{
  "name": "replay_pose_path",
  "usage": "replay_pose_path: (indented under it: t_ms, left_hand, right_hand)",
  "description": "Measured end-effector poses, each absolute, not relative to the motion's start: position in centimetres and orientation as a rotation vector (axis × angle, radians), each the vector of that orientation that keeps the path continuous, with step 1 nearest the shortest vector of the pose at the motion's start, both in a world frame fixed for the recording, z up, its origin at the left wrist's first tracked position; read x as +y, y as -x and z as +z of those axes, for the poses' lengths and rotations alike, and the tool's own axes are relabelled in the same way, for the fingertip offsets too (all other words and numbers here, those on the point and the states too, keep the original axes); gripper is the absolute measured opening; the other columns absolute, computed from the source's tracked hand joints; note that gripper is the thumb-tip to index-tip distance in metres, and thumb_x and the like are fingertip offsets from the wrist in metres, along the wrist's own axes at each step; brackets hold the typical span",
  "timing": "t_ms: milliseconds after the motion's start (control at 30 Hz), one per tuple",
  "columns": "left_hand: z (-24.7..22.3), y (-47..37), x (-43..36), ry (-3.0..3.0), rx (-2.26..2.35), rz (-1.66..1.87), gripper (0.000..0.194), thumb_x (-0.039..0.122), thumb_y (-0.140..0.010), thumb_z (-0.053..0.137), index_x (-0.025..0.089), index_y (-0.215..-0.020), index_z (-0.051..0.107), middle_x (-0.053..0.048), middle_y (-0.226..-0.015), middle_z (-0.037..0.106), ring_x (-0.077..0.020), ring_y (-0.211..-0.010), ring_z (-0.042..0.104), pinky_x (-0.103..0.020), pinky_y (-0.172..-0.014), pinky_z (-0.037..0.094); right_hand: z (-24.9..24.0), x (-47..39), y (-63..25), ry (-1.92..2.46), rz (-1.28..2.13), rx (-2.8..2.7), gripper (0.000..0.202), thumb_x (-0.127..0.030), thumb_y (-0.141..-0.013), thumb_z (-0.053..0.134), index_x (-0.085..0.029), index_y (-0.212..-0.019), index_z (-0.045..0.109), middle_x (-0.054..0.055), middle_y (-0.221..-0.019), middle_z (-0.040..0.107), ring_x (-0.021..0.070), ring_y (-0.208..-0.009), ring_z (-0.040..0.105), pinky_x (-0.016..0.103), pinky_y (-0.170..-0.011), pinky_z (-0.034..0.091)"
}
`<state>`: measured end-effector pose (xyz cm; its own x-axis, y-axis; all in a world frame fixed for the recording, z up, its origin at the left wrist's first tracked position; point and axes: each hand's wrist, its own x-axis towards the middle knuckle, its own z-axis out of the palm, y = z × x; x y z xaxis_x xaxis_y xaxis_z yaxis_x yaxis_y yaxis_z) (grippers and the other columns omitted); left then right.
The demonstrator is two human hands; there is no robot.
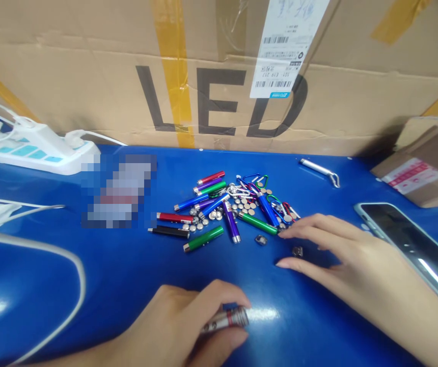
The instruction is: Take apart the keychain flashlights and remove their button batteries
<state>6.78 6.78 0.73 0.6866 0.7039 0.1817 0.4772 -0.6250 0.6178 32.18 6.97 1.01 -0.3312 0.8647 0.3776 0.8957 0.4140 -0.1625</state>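
In the lower middle, my left hand [199, 321] is closed around a short silver tube with a red and black printed label [228, 320]. My right hand [341, 250] reaches over the table with thumb and fingers spread. A small dark metal piece [297, 251] lies between its thumb and fingers, apparently loose on the table. Its fingertips come close to the end of a green penlight-like tube [257, 223]. Left of that, another small shiny metal piece [261, 239] rests on the blue surface.
Beyond my hands is a pile of coloured metal tubes [230, 221], button cells [247, 205] and carabiner clips [255, 179]. A silver tube with a clip [318, 168] lies behind right. A phone [406, 244], cartons [219, 35], a power strip [39, 153] and cable [79, 270] surround them.
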Motion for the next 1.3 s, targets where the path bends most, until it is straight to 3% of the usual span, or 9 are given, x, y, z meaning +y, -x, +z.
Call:
replay_pose_path:
  t_ms: [100,200,333,467,600,700,867,1033,1300]
  left_hand:
    - [0.1,-6.8,7.1,-2.319,0.815,0.564,0.032,0.041,-0.098,0.029,0.024,-0.100,0.055,0.007,-0.070,0.070,-0.0080,-0.052,0.066,-0.011,-0.049,0.049]
    - [0.1,-6.8,7.2,-2.297,0.802,0.543,0.027,0.040,-0.096,0.033,0.025,-0.101,0.055,0.008,-0.067,0.068,-0.0075,-0.049,0.064,-0.011,-0.049,0.048]
    - [0.8,-6.7,6.9,-2.307,0.931,0.457,0.013,0.033,-0.095,0.043,0.029,-0.105,0.050,0.011,-0.073,0.068,-0.0071,-0.056,0.066,-0.010,-0.056,0.049]
    - [0.4,-6.6,6.8,-2.300,0.858,0.587,0.014,0.033,-0.096,0.041,0.029,-0.109,0.043,0.009,-0.078,0.070,-0.0088,-0.059,0.067,-0.011,-0.047,0.046]
    - [-0.3,-6.6,6.9,-2.293,0.785,0.596,0.012,0.032,-0.096,0.043,0.027,-0.107,0.042,0.009,-0.071,0.067,-0.0083,-0.052,0.063,-0.012,-0.049,0.045]
    - [-0.4,-6.7,6.9,-2.281,0.720,0.589,0.014,0.033,-0.096,0.043,0.025,-0.107,0.043,0.009,-0.068,0.065,-0.0076,-0.050,0.061,-0.012,-0.050,0.045]
    - [0.0,-7.0,6.9,-2.232,0.769,0.473,0.013,0.033,-0.096,0.042,0.023,-0.104,0.047,0.006,-0.080,0.069,-0.0097,-0.063,0.067,-0.015,-0.058,0.050]
    - [0.4,-7.3,6.8,-2.292,0.723,0.534,0.019,0.032,-0.099,0.035,0.022,-0.095,0.050,0.005,-0.083,0.070,-0.0095,-0.067,0.068,-0.015,-0.057,0.049]
    - [0.5,-7.1,6.5,-2.495,0.637,0.539,0.034,0.033,-0.102,0.023,0.020,-0.085,0.050,0.005,-0.069,0.068,-0.0091,-0.056,0.065,-0.015,-0.052,0.045]
  right_hand:
    - [1.1,7.0,-32.5,1.590,-0.067,-2.252,0.051,-0.064,-0.084,0.043,-0.020,-0.081,0.068,0.005,-0.078,0.068,0.0168,-0.054,0.065,0.027,-0.042,0.053]
    - [1.2,7.3,-32.6,1.567,0.118,-2.223,0.052,-0.062,-0.086,0.042,-0.018,-0.073,0.067,0.003,-0.066,0.067,0.0122,-0.042,0.060,0.023,-0.039,0.051]
    - [1.3,7.4,-32.0,1.451,0.263,-2.147,0.042,-0.053,-0.087,0.049,-0.017,-0.077,0.068,0.004,-0.068,0.070,0.0124,-0.051,0.065,0.020,-0.047,0.055]
    - [1.7,6.8,-30.7,1.339,0.449,-2.033,0.018,-0.036,-0.083,0.063,-0.020,-0.081,0.072,0.002,-0.076,0.073,0.0137,-0.065,0.069,0.018,-0.057,0.057]
    - [1.8,5.9,-29.3,1.299,0.848,-1.833,0.007,-0.026,-0.067,0.079,-0.021,-0.070,0.073,-0.001,-0.066,0.071,0.0105,-0.056,0.066,0.014,-0.055,0.055]
    - [1.6,5.6,-28.4,1.269,1.049,-1.689,0.009,-0.024,-0.065,0.080,-0.020,-0.063,0.072,0.000,-0.062,0.070,0.0105,-0.053,0.065,0.013,-0.052,0.054]
    - [2.1,5.4,-27.6,1.234,1.020,-1.624,0.006,-0.017,-0.065,0.078,-0.021,-0.064,0.074,0.000,-0.063,0.070,0.0122,-0.054,0.066,0.016,-0.052,0.055]
    - [2.0,5.0,-27.1,1.147,1.093,-1.637,0.016,-0.004,-0.065,0.075,-0.021,-0.067,0.074,-0.001,-0.064,0.071,0.0092,-0.055,0.066,0.011,-0.055,0.054]
    - [1.1,4.7,-27.8,1.174,1.089,-1.832,0.009,-0.015,-0.068,0.078,-0.017,-0.063,0.070,-0.003,-0.062,0.067,0.0070,-0.053,0.063,0.012,-0.052,0.048]
